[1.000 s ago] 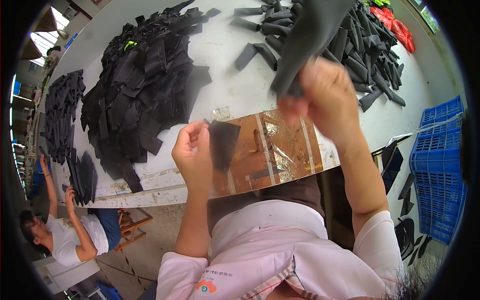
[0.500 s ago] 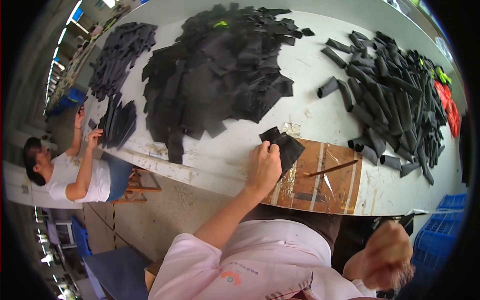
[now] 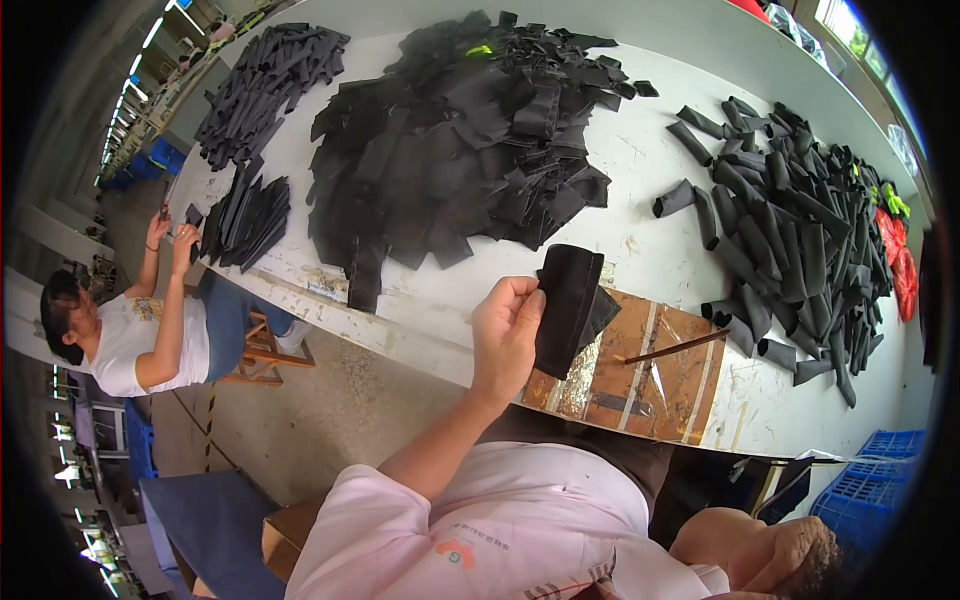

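On white table (image 3: 637, 165): heap of black pieces (image 3: 440, 150), pile of black tubes (image 3: 795, 240), brown board (image 3: 685, 385). Over board's left end, pinches black strip (image 3: 568, 310) with left hand (image 3: 507, 325), thumb against fingers. At lower edge, right hand (image 3: 800, 555); poorly seen, cannot tell finger state.

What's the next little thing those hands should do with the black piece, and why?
Perhaps bring the right hand over to the black piece's free side. Only the left hand holds it, pinched at its left edge, while the right hand is away at the lower right, off the white table. A second hand would probably steady it.
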